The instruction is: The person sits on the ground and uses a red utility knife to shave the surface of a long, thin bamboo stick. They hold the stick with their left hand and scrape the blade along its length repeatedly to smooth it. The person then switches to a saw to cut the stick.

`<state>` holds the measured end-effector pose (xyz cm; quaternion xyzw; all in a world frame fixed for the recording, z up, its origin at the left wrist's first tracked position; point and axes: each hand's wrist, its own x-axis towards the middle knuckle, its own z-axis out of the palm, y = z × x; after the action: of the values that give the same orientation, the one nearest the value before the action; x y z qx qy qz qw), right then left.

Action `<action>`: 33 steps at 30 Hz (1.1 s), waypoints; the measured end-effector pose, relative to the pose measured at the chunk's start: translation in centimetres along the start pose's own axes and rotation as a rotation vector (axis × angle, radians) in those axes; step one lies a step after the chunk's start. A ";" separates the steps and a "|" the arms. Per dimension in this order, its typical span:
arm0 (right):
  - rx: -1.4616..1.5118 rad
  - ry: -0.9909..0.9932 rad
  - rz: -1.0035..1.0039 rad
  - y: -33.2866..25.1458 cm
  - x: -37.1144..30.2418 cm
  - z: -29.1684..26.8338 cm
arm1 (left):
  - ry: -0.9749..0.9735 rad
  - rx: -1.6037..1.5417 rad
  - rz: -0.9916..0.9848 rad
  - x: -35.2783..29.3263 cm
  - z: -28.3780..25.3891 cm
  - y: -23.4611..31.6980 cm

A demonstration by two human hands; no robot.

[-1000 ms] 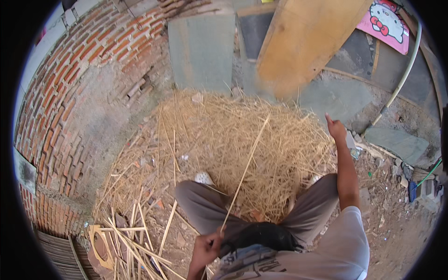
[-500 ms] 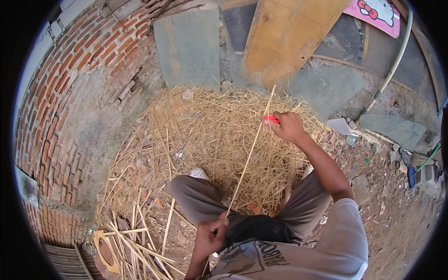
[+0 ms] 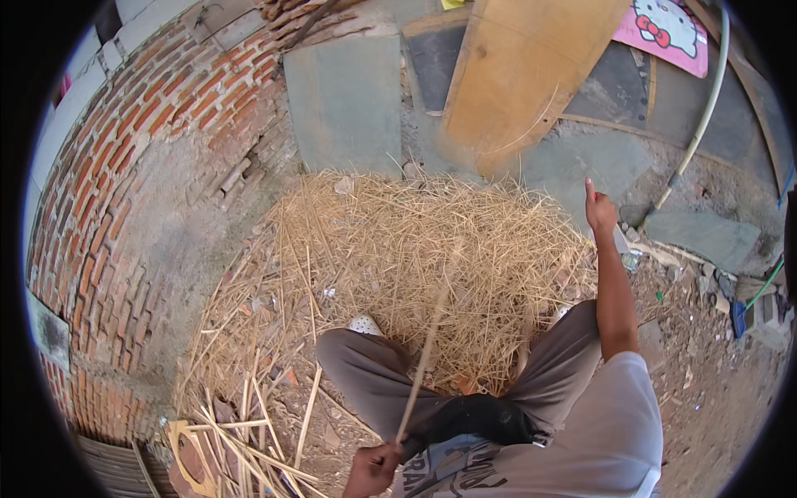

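Note:
At the lower middle, my left hand (image 3: 374, 470) is closed round the near end of a thin bamboo strip (image 3: 423, 365). The strip slants up and away over my lap, and its far end is blurred by motion. My right arm is stretched out to the far right. There my right hand (image 3: 600, 212) is closed with the thumb up, round a small red tool (image 3: 594, 197), of which only a bit of red shows. A thin curled shaving (image 3: 535, 124) appears in front of the tan board, beyond the straw-like heap of shavings (image 3: 374, 241).
Several bamboo strips (image 3: 241, 452) lie at the lower left, by a yellowish ring-shaped piece (image 3: 187, 456). A brick wall (image 3: 108, 216) rises at left. Grey panels (image 3: 344, 104) and a tan board (image 3: 506, 75) lean at the back. A pale pipe (image 3: 706, 108) stands at right, near rubble.
My right hand has swung right, off the strip, with the red tool. My left hand has moved slightly down with the strip. A curled shaving has appeared near the tan board.

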<state>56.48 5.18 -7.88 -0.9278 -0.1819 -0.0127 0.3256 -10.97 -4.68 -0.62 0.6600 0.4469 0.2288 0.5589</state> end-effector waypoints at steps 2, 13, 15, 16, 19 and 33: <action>0.029 -0.074 -0.114 -3.3 -1.2 0.2 | 0.079 -0.299 -0.140 3.5 -0.4 0.8; 0.365 -0.405 -1.182 -13.5 -26.5 0.1 | 0.065 -0.408 0.066 13.4 5.8 5.7; 0.349 -0.352 -1.296 -14.3 -28.5 -0.8 | 0.086 -0.381 0.074 13.8 6.7 5.6; 0.341 -0.325 -1.351 -14.3 -28.8 -1.0 | 0.090 -0.336 0.084 13.9 7.0 5.6; 0.316 -0.271 -1.272 -13.8 -27.7 0.0 | 0.089 -0.201 0.101 14.1 7.8 5.7; 0.164 -0.107 -1.091 -13.4 -22.0 2.0 | -0.012 0.089 0.156 13.2 7.0 6.5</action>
<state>31.10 8.80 -4.54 -0.6701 -0.6527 -0.1180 0.3333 3.35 2.90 0.97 0.7184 0.4006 0.2473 0.5122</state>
